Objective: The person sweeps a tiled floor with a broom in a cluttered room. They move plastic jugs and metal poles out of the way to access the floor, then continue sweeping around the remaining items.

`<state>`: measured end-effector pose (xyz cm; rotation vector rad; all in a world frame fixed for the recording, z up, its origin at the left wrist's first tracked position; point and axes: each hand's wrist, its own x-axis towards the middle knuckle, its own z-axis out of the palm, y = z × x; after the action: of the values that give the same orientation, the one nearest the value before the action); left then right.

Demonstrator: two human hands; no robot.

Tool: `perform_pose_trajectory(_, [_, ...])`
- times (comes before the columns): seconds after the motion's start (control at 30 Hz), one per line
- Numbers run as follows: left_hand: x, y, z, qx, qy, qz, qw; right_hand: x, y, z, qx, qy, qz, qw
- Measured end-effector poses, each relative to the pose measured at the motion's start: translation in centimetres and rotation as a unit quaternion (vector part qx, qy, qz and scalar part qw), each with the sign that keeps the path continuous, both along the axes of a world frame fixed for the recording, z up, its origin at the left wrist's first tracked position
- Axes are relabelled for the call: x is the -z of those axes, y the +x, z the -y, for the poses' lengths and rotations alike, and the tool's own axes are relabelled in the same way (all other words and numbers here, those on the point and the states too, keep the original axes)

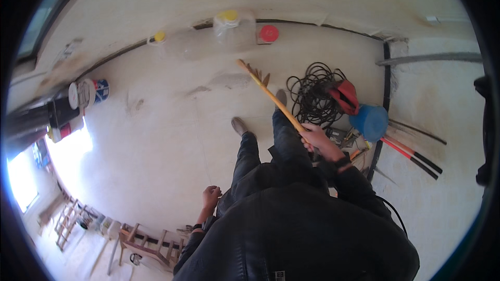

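My right hand [315, 139] is closed round a long yellowish wooden handle [280, 105], which slants away toward the far left. Brown prongs or claw-like pieces [260, 77] show beside its far end; I cannot make out what tool head they form. My left hand [211, 196] hangs low beside my left leg, its fingers curled in and nothing visible in it. Ahead of my right hand, a tangled coil of black cable or hose [315, 93] lies on the floor, with a red bag-like thing [344, 97] against its right side.
A blue bucket [370, 122] stands right of the coil, near red-and-black tool handles [414, 158] and scattered tools [341, 138]. Clear plastic jugs [232, 34] line the far wall. Tubs [88, 93] stand at left; a wooden stool or ladder [151, 244] is at lower left.
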<state>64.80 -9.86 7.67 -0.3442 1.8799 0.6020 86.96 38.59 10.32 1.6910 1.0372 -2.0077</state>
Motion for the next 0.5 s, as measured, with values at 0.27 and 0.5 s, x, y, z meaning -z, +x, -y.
perform_pose_trajectory(0.27, [-0.1,0.1,6.8,-0.034,-0.019,-0.016,0.999,4.8,-6.3,4.3,-0.123,0.165,0.065,0.976])
perform_pose_trajectory(0.5, [-1.1,1.0,14.9,-0.085,-0.01,-0.033,0.996,11.6,-16.5,15.0,-0.137,0.073,-0.018,0.988])
